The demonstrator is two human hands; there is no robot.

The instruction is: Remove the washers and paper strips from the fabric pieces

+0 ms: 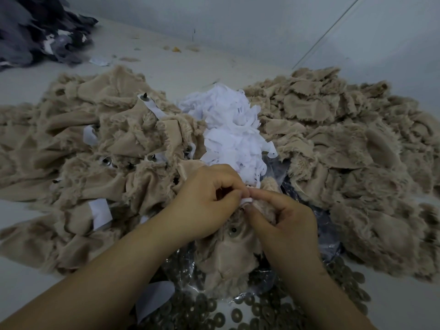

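A beige furry fabric piece (226, 256) hangs between my hands at the centre, with a metal washer (232, 231) fixed on it. My left hand (204, 201) and my right hand (285, 222) meet above it, and both pinch a small white paper strip (246, 200) at the fabric's top edge. Left of my hands lies a heap of fabric pieces (90, 148) that carry washers, spikes and paper strips. To the right sits another beige heap (345, 144) with no washers showing.
A mound of loose white paper strips (233, 129) rises behind my hands. Several loose washers (238, 310) cover clear plastic (326, 225) near the front edge. Dark grey fabric (40, 32) is piled at the far left corner. A pale wall stands behind the table.
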